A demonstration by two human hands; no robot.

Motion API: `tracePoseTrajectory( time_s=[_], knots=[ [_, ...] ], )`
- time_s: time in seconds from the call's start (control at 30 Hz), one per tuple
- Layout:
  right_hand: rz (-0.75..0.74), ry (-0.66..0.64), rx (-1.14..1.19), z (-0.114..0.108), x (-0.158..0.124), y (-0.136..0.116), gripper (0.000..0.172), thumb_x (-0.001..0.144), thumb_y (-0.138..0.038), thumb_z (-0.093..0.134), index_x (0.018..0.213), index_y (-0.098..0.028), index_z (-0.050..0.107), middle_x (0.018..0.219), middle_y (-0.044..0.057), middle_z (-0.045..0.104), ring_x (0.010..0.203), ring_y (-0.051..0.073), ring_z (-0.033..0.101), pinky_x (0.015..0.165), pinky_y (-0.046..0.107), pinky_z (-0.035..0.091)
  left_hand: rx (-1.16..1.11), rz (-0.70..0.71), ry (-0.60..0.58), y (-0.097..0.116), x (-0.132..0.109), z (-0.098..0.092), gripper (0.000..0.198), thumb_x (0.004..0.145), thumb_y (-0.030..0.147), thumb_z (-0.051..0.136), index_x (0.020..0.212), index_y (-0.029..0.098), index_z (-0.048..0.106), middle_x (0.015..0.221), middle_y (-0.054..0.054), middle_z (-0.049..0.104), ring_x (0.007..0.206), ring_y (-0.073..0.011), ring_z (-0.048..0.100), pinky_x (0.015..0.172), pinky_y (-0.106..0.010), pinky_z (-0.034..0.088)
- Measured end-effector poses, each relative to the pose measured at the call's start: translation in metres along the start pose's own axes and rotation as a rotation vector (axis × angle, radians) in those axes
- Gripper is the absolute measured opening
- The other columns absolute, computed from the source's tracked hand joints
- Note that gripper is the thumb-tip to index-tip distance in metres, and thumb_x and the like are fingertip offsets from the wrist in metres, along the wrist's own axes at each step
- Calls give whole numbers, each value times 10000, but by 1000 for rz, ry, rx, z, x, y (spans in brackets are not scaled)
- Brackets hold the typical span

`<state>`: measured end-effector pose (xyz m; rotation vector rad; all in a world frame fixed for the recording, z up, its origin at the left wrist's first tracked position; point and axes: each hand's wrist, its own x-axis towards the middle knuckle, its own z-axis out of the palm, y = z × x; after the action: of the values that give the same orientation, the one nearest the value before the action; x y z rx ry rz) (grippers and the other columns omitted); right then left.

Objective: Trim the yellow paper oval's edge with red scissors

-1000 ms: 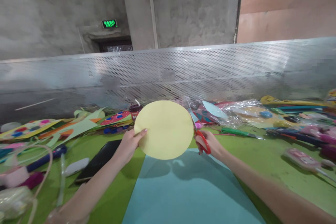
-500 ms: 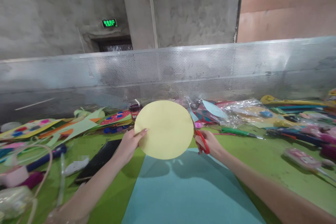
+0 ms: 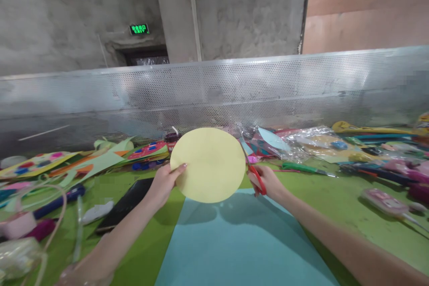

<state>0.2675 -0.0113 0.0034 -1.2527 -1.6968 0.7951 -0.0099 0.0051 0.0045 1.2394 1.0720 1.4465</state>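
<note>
My left hand (image 3: 163, 184) pinches the left edge of a yellow paper circle (image 3: 208, 164) and holds it upright above the table. To the right of the circle, my right hand (image 3: 268, 183) grips red-handled scissors (image 3: 254, 170), whose blades point up along the circle's right edge. A large light-blue paper sheet (image 3: 241, 241) lies flat on the green table (image 3: 335, 196) below both hands.
A black phone (image 3: 125, 204) lies left of the blue sheet. Coloured paper cut-outs (image 3: 83, 163) and pens are piled at the left. Plastic bags of craft pieces (image 3: 311, 143) and markers crowd the right. A perforated metal screen (image 3: 214, 94) walls the table's far edge.
The yellow circle and both hands have shifted very slightly left and up; the grips are unchanged.
</note>
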Motion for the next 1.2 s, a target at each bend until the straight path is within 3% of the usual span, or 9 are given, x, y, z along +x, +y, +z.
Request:
tracePoseTrajectory(
  time_s=[0.63,1.2],
  knots=[
    [-12,-60,70,0,0,2,136,682,-213,416,553,-179,389,380,-71,425,336,77,460,376,184,392,20,-17,-23,1,-1,1,305,658,303,638,908,132,607,946,-98,666,814,-233,628,712,-338,510],
    [-8,-29,0,0,1,2,142,672,-241,412,549,-177,383,387,-82,390,311,78,469,333,178,389,55,-17,-2,-1,2,-2,299,669,292,632,913,122,600,952,-101,663,811,-231,625,701,-336,510]
  ],
)
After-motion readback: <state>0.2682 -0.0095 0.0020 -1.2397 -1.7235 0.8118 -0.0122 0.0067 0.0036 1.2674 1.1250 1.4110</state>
